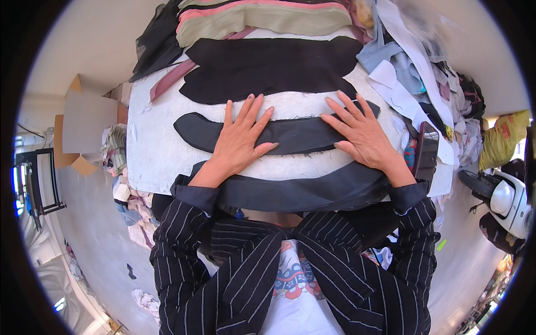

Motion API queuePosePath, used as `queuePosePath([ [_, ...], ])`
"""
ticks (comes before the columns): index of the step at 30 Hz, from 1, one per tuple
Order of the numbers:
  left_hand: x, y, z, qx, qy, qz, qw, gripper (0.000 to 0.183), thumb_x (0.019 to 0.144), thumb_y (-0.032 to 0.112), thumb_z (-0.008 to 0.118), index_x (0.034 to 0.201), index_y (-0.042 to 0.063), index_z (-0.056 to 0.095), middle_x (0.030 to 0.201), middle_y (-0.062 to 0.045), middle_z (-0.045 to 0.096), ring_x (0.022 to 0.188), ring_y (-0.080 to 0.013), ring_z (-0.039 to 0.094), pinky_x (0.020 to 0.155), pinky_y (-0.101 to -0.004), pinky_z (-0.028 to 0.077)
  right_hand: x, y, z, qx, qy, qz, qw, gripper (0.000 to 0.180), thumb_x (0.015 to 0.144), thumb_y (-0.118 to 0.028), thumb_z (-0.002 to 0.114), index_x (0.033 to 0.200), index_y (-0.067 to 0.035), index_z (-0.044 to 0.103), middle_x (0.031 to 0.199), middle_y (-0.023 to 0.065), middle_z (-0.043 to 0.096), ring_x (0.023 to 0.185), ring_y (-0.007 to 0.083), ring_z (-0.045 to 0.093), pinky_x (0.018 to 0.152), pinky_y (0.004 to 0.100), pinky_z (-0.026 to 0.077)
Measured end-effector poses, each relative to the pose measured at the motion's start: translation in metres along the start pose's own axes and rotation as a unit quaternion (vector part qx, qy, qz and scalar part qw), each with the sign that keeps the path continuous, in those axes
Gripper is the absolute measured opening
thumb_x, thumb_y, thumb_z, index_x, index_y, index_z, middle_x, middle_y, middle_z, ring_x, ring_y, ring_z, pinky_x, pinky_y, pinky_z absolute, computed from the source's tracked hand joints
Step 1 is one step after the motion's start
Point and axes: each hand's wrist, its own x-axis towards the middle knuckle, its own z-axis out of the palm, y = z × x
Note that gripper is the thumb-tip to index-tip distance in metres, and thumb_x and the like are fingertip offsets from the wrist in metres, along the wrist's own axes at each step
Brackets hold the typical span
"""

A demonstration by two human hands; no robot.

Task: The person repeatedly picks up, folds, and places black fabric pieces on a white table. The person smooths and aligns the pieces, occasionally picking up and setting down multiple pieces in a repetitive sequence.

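My left hand (243,134) lies flat with spread fingers on the left part of a curved dark fabric piece (301,133). My right hand (360,132) rests, fingers apart, on the right part of the same piece, which has frayed threads along its edges. Nearer my body, a longer curved dark fabric strip (301,190) lies along the table's front edge under my wrists. Beyond my fingertips are black fabric pieces (272,67) with shaped ends, spread on the white tabletop (155,138).
Stacked green and pink fabric (268,19) lies at the far edge. At right are white fabric strips (393,92), scraps and a smartphone (426,150). An open cardboard box (90,125) stands left of the table. A motor scooter (508,203) is at far right.
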Motion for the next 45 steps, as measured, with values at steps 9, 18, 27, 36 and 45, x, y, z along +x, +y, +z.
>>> queuePosePath([
  [9,-0.002,0.001,-0.001,-0.004,0.006,-0.002,1.000,0.074,0.091,0.056,0.052,0.151,0.015,0.036,0.159,-0.014,0.025,0.148,-0.0307,0.019,0.120,-0.0550,0.009,-0.017,0.007,0.014,0.007,-0.009,0.061,0.998,0.063,0.092,-0.040,0.050,0.148,-0.013,0.039,0.159,0.0134,0.025,0.149,0.0320,0.016,0.121,0.0489,0.008],
  [18,-0.019,-0.016,-0.020,-0.175,0.115,-0.003,0.978,0.061,0.096,0.043,0.055,0.147,0.013,0.040,0.154,-0.014,0.033,0.148,-0.0323,0.020,0.119,-0.0548,0.009,0.036,-0.014,-0.049,0.156,0.169,0.110,0.967,0.025,0.075,0.001,0.072,0.099,-0.004,0.069,0.095,0.0104,0.071,0.086,0.0282,0.069,0.077,0.0363,0.054],
  [27,-0.068,-0.034,-0.036,-0.245,0.333,-0.125,0.902,0.013,0.084,0.005,0.069,0.096,0.006,0.071,0.099,-0.007,0.071,0.112,-0.0289,0.062,0.097,-0.0414,0.043,0.264,-0.083,0.011,0.257,0.057,0.031,0.964,0.017,0.074,-0.020,0.076,0.082,-0.006,0.070,0.077,0.0115,0.069,0.074,0.0305,0.068,0.067,0.0411,0.052],
  [36,-0.098,-0.072,-0.041,-0.311,0.391,-0.254,0.828,0.014,0.086,0.010,0.069,0.099,0.005,0.073,0.096,-0.009,0.072,0.100,-0.0232,0.067,0.088,-0.0345,0.049,0.291,-0.101,0.056,0.108,0.118,-0.010,0.987,0.010,0.084,-0.015,0.065,0.087,-0.007,0.071,0.089,0.0119,0.068,0.085,0.0334,0.066,0.074,0.0434,0.051],
  [45,-0.036,-0.091,-0.054,-0.692,0.272,-0.391,0.543,0.044,0.098,0.039,0.058,0.113,-0.001,0.066,0.098,-0.013,0.068,0.090,-0.0192,0.065,0.077,-0.0312,0.053,0.272,-0.095,0.028,0.187,0.219,-0.051,0.956,0.006,0.083,-0.012,0.065,0.087,-0.009,0.070,0.087,0.0067,0.068,0.085,0.0285,0.065,0.071,0.0400,0.051],
])
